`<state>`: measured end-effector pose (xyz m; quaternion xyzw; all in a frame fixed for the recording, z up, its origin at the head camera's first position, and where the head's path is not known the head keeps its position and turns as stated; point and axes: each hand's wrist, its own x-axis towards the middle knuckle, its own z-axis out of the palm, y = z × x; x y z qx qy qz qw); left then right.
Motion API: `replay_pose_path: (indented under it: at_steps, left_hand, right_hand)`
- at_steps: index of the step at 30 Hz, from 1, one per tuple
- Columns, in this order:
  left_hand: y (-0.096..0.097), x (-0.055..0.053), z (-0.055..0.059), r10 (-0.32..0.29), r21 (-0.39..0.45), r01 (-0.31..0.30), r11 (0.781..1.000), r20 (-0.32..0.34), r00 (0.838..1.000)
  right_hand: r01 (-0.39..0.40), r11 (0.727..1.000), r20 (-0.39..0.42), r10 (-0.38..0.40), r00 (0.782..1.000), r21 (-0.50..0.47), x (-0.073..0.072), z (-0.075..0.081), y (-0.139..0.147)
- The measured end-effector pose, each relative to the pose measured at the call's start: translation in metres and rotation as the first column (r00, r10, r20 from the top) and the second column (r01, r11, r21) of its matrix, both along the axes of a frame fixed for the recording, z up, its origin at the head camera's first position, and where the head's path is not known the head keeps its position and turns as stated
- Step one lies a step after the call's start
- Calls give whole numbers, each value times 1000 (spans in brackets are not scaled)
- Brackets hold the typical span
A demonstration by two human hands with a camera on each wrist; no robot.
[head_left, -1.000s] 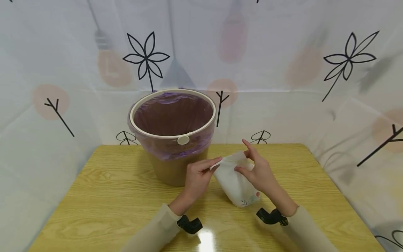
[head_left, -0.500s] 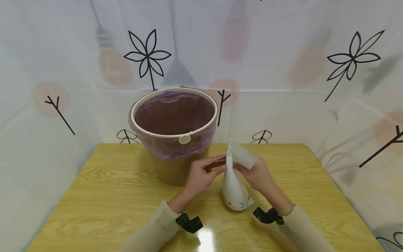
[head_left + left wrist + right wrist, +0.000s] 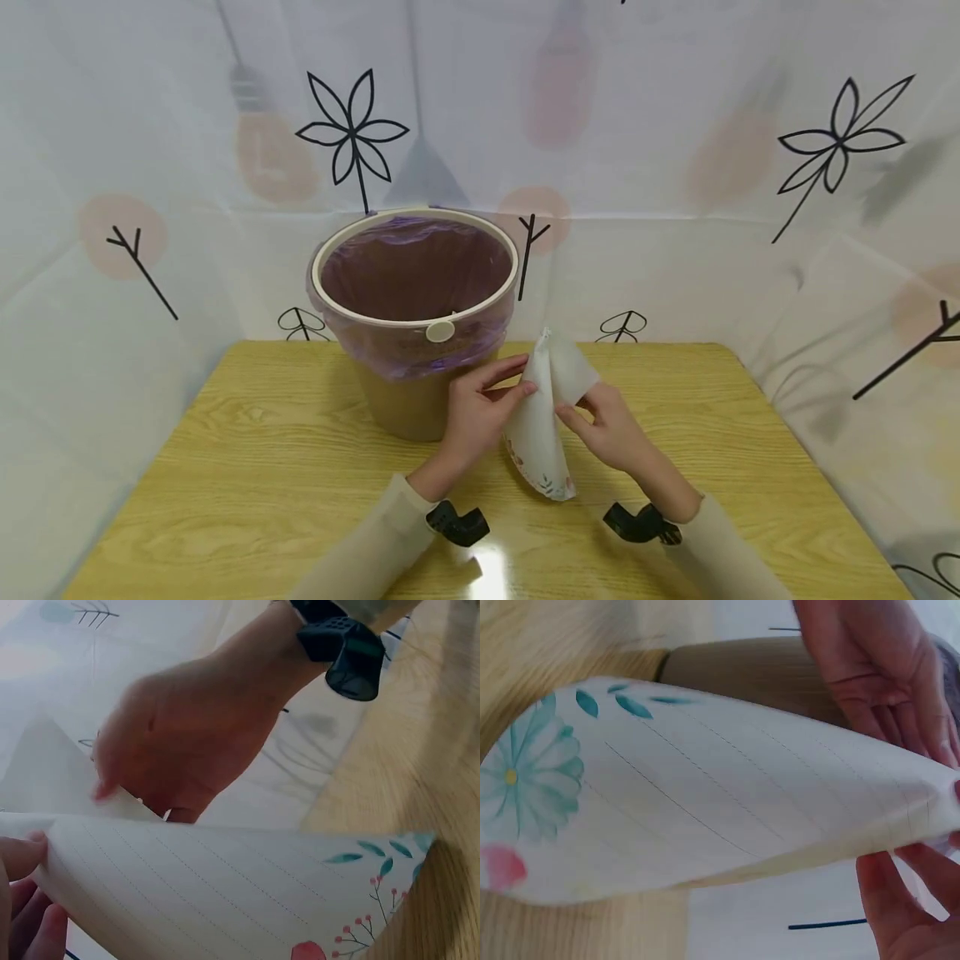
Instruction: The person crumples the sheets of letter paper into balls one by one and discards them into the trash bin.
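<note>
A sheet of floral letter paper (image 3: pixel 536 433), rolled roughly into a cone, stands tilted above the table between my hands. Dotted lines and painted leaves and flowers mark this paper in the left wrist view (image 3: pixel 195 877) and the right wrist view (image 3: pixel 705 780). My left hand (image 3: pixel 476 412) pinches its upper left side, thumb in front. With curled fingers, my right hand (image 3: pixel 611 429) grips the loose flap on the right, the fingertips partly hidden behind the paper. The right wrist view shows both my left hand (image 3: pixel 877 667) and right hand (image 3: pixel 900 907) near the narrow end.
A brown trash bin (image 3: pixel 405 408) lined with a purple bag (image 3: pixel 397 354) stands just behind my left hand. The wooden table (image 3: pixel 262 483) spreads around the hands. Behind it hangs a white patterned cloth (image 3: pixel 637 167).
The paper's wide lower end has swung to the left, and the roll looks slimmer. The right hand first reached around the flap, then lowered slightly while keeping hold of it.
</note>
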<state>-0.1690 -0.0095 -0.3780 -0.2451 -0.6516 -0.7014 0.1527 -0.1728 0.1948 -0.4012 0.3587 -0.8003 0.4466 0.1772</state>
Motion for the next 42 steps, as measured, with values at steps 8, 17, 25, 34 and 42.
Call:
replay_pose_path:
  at_steps: [8,17,25,34,42]
  left_hand:
    - [-3,-3,3,-52,6,52,999,39,998]
    - [-2,-11,-4,13,-37,-12,999,28,1000]
    - [-1,-23,-17,-1,74,7,997,-79,997]
    - [-9,-20,-14,-251,62,248,967,32,968]
    - [-11,-21,-11,-392,28,394,919,197,899]
  right_hand:
    - [-7,997,1,7,1000,-75,0,0,-3]
    - [61,987,-41,-68,997,-150,-1,4,-1]
    - [-67,953,122,107,987,-294,0,5,7]
    - [8,953,161,43,986,-303,3,3,10]
    - [14,964,-8,-17,1000,-265,1,4,11]
